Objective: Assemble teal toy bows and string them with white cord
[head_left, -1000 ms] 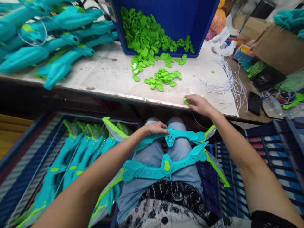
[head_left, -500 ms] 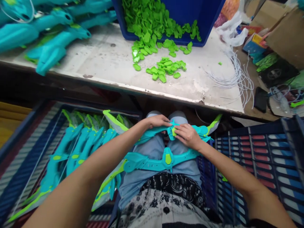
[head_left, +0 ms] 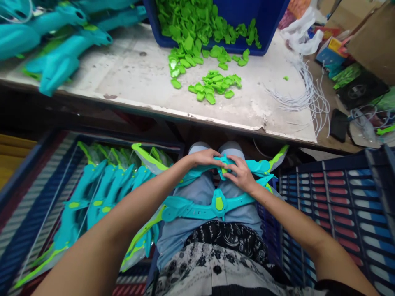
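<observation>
Two teal toy bows lie across my lap. My left hand (head_left: 203, 158) grips the farther teal bow (head_left: 261, 166) just left of its middle. My right hand (head_left: 242, 174) presses a small green clip (head_left: 224, 169) onto that bow's centre. The nearer teal bow (head_left: 197, 209) rests closer to my waist with a green piece in its centre, and neither hand touches it. Loose green clips (head_left: 212, 88) lie in a small heap on the worn table (head_left: 129, 82) ahead of me.
A blue bin (head_left: 265, 24) full of green clips sits at the table's far edge. Teal bows (head_left: 58, 45) are piled on the table's left. A crate of teal bows (head_left: 101, 193) stands at my left, a blue crate (head_left: 333, 205) at my right. White strings (head_left: 305, 94) lie on the table's right.
My right hand took a green clip from the table's front edge, came down to my lap and now presses it onto the farther bow's centre. The left hand stayed on that bow.
</observation>
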{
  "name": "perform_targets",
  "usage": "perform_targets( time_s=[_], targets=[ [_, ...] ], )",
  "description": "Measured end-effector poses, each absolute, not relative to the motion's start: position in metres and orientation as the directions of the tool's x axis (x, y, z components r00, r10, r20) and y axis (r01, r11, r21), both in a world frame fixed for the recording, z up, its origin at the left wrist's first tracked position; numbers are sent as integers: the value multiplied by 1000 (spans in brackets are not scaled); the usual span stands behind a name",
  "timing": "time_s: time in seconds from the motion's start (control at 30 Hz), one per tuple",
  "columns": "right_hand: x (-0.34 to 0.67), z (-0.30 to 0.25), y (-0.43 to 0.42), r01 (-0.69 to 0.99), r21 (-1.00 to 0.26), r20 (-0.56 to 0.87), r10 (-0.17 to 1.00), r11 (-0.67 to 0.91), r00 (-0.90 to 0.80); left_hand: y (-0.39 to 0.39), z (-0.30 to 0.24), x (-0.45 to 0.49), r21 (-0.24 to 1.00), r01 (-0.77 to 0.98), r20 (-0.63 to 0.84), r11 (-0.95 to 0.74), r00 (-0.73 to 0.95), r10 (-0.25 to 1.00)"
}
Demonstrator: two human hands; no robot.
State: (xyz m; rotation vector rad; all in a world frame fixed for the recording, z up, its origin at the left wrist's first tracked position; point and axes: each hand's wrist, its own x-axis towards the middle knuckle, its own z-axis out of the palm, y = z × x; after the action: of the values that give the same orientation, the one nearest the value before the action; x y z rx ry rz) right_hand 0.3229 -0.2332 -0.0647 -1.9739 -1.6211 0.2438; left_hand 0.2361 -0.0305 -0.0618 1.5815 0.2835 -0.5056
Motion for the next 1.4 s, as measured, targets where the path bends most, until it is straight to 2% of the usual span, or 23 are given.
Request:
perform_targets(
  time_s=[0.1,0.23,0.3,0.4,0.53,0.6,0.67,0.7,0.77,0.83,0.9,0.97,1.07,1.13,1.2,1.3,1.4],
  targets=[
    [325,-61,-225,765,-575,48,921,-290,386,-34,-62,238,870,434,-459,-235,886,-62],
    [331,-53,-206,715,-521,-196,881,-466,431,-37,-62,241,873,413,-436,-258,899,-36],
    [331,-52,-200,716,-487,-244,865,-500,438,-38,-60,240,871,405,-427,-277,904,-20],
    [327,-51,-203,756,-484,-184,896,-441,404,-40,-54,237,871,335,-363,-359,932,-13],
    [325,-37,-233,802,-529,58,931,-277,360,-45,-44,223,816,297,-330,-495,944,22],
    [332,-23,-258,788,-543,184,874,-291,449,-48,-38,216,750,319,-329,-580,940,91],
    [345,-10,-290,738,-544,222,779,-400,586,-49,-32,212,690,343,-325,-637,934,151],
    [352,-6,-307,698,-538,193,737,-473,648,-50,-29,212,680,346,-336,-647,931,145],
    [362,-6,-341,591,-526,34,680,-611,733,-50,-23,216,703,329,-388,-631,920,47],
    [364,-14,-372,461,-543,-201,642,-702,740,-49,-18,221,738,307,-443,-601,892,-89],
    [357,-25,-395,325,-593,-376,610,-737,697,-49,-14,222,740,285,-456,-609,878,-143],
    [345,-35,-411,187,-667,-464,598,-722,654,-50,-13,217,679,243,-403,-693,912,-75],
    [327,-41,-419,-45,-769,-527,593,-638,609,-54,-18,201,453,160,-189,-877,979,81],
    [321,-40,-418,-201,-788,-570,566,-582,595,-58,-28,188,290,128,-66,-948,991,113],
    [319,-37,-415,-328,-768,-624,528,-550,576,-64,-41,175,208,112,-18,-972,994,111],
    [321,-33,-412,-406,-739,-668,512,-537,539,-80,-51,162,252,110,50,-961,991,127],
    [325,-26,-414,-382,-740,-668,534,-553,519,-111,-42,164,487,106,146,-867,969,200]
  ],
)
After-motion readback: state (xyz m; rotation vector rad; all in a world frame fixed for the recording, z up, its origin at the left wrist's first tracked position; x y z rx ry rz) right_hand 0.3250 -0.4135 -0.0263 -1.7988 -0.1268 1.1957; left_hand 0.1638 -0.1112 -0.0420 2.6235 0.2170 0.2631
